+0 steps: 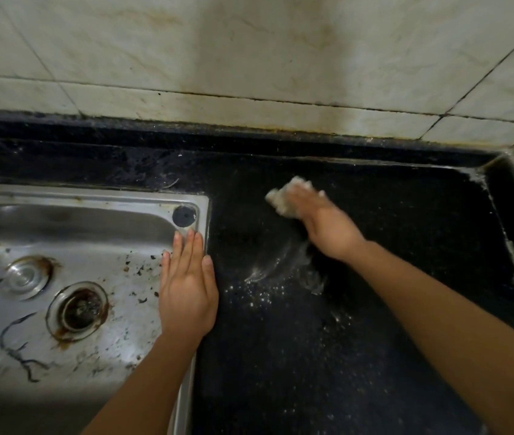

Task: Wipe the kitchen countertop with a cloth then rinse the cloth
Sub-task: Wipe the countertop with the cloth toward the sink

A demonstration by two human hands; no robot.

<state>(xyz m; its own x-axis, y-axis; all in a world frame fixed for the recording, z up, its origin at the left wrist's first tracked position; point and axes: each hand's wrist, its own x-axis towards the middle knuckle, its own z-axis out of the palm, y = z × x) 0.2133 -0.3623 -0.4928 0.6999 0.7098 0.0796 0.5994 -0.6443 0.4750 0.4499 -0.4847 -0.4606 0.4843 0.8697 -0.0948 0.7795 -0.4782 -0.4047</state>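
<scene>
A small pale cloth [284,196] lies bunched on the black speckled countertop [390,246], toward the back wall. My right hand [325,224] presses down on it, fingers over the cloth, and looks blurred. Wet streaks and white specks [268,277] mark the counter just in front of that hand. My left hand [186,287] lies flat, fingers together, on the right rim of the steel sink [92,221] and holds nothing.
The sink basin is dirty, with a rusty drain [78,310], a second round fitting [26,276] and dark debris. A black plug [184,216] sits in the sink's back right corner. Stained tiled wall [249,73] stands behind; a raised edge bounds the counter at right.
</scene>
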